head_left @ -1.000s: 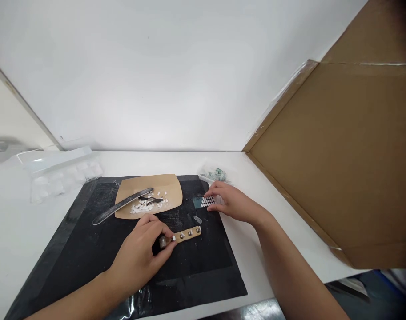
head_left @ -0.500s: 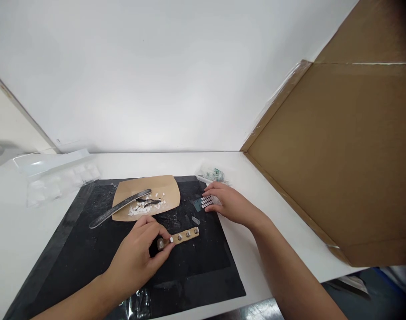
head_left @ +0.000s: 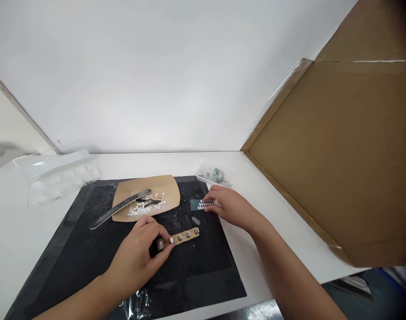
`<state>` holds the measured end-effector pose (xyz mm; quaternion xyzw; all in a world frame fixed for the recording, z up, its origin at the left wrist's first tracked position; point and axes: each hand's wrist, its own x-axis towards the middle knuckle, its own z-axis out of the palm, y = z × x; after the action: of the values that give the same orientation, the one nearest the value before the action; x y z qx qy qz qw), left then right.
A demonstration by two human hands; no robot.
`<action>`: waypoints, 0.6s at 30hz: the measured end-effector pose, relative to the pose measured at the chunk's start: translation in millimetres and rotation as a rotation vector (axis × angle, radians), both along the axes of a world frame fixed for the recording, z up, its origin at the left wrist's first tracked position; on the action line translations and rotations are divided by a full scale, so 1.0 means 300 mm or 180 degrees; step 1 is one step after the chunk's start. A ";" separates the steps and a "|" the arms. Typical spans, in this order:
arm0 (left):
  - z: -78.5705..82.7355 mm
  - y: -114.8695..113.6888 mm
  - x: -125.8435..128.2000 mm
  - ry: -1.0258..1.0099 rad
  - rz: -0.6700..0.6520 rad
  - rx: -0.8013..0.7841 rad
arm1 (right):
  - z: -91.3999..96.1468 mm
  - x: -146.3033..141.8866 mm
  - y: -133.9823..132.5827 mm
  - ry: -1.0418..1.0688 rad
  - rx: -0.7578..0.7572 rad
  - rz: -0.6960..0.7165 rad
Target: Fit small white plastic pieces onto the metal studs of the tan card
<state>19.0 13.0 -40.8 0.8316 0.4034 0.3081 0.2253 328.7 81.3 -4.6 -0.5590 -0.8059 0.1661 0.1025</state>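
My left hand point(head_left: 139, 253) pinches the near end of a tan strip point(head_left: 184, 235) that carries small metal studs and lies on the black mat point(head_left: 89, 258). My right hand point(head_left: 231, 206) rests on the mat's right edge, its fingertips curled onto a small teal sheet of white oval dots point(head_left: 201, 204). A small clear oval piece point(head_left: 196, 220) lies between the strip and the sheet.
A brown paper piece point(head_left: 171, 189) holds white bits and dark tweezers point(head_left: 149, 202), with a long metal tool point(head_left: 118, 209) across it. A clear plastic tray point(head_left: 56, 178) is at left, a clear bag of green parts point(head_left: 214, 174) behind my right hand, and cardboard point(head_left: 339, 155) stands at right.
My right hand has slid the dotted sheet slightly left and nearer. My left hand keeps its hold on the strip.
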 end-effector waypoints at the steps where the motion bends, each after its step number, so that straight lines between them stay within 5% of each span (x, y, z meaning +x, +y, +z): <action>1: 0.000 0.000 -0.001 0.0012 0.0003 -0.0001 | 0.000 -0.001 -0.001 -0.0007 0.0007 0.0000; 18: 0.001 0.001 0.001 0.0041 -0.0013 0.0032 | 0.014 -0.023 -0.023 -0.0325 0.0330 0.0139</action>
<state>19.5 13.3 -40.4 0.8356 0.4016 0.3042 0.2191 321.9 74.5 -0.3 -0.5429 -0.8296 0.0976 0.0864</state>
